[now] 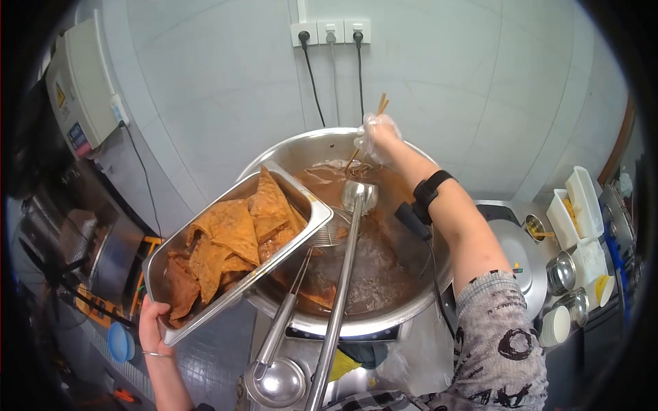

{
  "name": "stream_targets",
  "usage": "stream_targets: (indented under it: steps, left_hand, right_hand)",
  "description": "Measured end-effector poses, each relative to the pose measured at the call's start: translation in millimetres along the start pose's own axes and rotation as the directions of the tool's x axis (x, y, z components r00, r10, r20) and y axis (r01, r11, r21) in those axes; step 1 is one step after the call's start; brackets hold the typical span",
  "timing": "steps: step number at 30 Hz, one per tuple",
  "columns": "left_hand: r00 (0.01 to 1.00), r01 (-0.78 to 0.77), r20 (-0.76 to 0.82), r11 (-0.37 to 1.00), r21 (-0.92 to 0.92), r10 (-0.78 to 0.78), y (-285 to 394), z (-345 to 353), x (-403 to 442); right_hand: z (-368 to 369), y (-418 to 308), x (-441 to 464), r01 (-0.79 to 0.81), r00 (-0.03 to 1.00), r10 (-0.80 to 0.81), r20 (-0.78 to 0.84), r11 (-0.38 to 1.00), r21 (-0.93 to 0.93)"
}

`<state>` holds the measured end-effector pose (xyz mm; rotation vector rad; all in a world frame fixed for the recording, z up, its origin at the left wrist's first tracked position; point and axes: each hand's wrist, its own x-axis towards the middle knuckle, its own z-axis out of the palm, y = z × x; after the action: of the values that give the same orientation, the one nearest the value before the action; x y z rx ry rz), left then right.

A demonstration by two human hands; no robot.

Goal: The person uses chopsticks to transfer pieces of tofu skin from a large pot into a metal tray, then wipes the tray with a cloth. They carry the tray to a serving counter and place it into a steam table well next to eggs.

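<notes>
My left hand [155,320] grips the lower left corner of a rectangular metal tray [240,291], tilted over the pot's left rim. Large orange-brown folded sheets of food [226,229] fill the tray. My right hand [378,134], in a clear plastic glove, is closed on wooden chopsticks [382,105] at the far side of the big round pot [428,312]; their lower ends reach down to the brown liquid [404,274]. A long-handled ladle [347,264], a wire strainer [327,229] and another metal-handled tool [279,325] lean in the pot.
A black device [413,220] with a cable hangs by my right forearm. To the right are a round lid [514,257], metal bowls [561,272], stacked cups [555,325] and white containers [576,205]. A small metal bowl [277,383] sits in front. Sockets [330,33] are on the wall.
</notes>
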<state>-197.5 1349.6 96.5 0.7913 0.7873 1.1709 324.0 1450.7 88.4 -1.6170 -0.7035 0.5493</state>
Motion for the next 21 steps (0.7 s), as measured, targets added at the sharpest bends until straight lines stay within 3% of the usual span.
stream_targets:
  steps: [2,3,4,6,7,8,9,10,12,13,14,16,21]
  left_hand:
    - [1.000,0.015,-0.016,1.000,0.009,-0.014,0.1,1.1,-1.9]
    - [1.000,0.015,-0.010,1.000,0.015,-0.015,0.3,1.8,-1.9]
    - [1.000,0.013,-0.004,1.000,0.021,-0.013,0.3,2.3,-1.7]
    - [1.000,0.010,0.000,0.999,0.035,-0.010,0.0,-3.9,0.7]
    - [1.000,0.006,0.004,0.999,0.049,-0.006,-0.2,-6.3,1.7]
    - [1.000,0.005,0.002,0.999,0.049,-0.005,-0.4,-6.6,1.9]
    - [1.000,0.008,0.007,0.999,0.047,-0.008,-0.3,-6.9,2.0]
    - [1.000,0.011,0.011,0.999,0.044,-0.011,-0.2,-6.9,2.0]
    - [1.000,0.015,0.005,0.999,0.049,-0.016,0.6,-4.5,0.9]
    - [1.000,0.021,0.001,0.998,0.052,-0.021,0.7,-3.0,0.4]
    - [1.000,0.023,-0.001,0.998,0.053,-0.023,0.5,-1.9,0.5]
    - [1.000,0.003,0.015,1.000,0.027,-0.004,-1.3,-0.8,1.5]
    - [1.000,0.003,0.002,1.000,0.014,-0.003,-1.2,-5.6,2.7]
  right_hand:
    - [-9.5,-19.4,-10.4,-0.051,0.999,0.049,0.013,0.976,0.211]
    - [-19.0,-31.5,-18.2,0.209,0.978,-0.170,0.124,0.840,-0.501]
    - [-23.1,-28.0,-16.3,0.209,0.978,-0.169,0.124,0.840,-0.501]
    - [-25.3,-14.5,-7.6,0.537,0.797,-0.475,0.373,0.276,-0.797]
    - [-17.9,7.2,14.7,0.538,0.797,-0.475,0.373,0.276,-0.796]
    - [-5.6,39.1,49.0,0.488,0.862,-0.447,0.240,0.601,-0.633]
    - [1.7,55.9,67.6,0.386,0.922,-0.365,0.129,0.843,-0.375]
    - [4.9,42.4,45.7,0.386,0.922,-0.365,0.131,0.844,-0.373]
    - [10.0,9.7,-12.9,0.011,0.989,0.004,0.147,0.995,-0.101]
    - [8.1,-7.8,-34.3,-0.098,0.974,0.117,0.193,0.990,-0.105]
    - [9.0,-5.1,-31.2,-0.101,0.974,0.120,0.194,0.989,-0.106]
    - [10.0,-2.6,-25.5,0.047,0.999,-0.042,0.021,0.932,-0.360]
    - [-0.5,-8.1,-44.9,0.276,0.961,-0.275,0.037,0.934,-0.228]
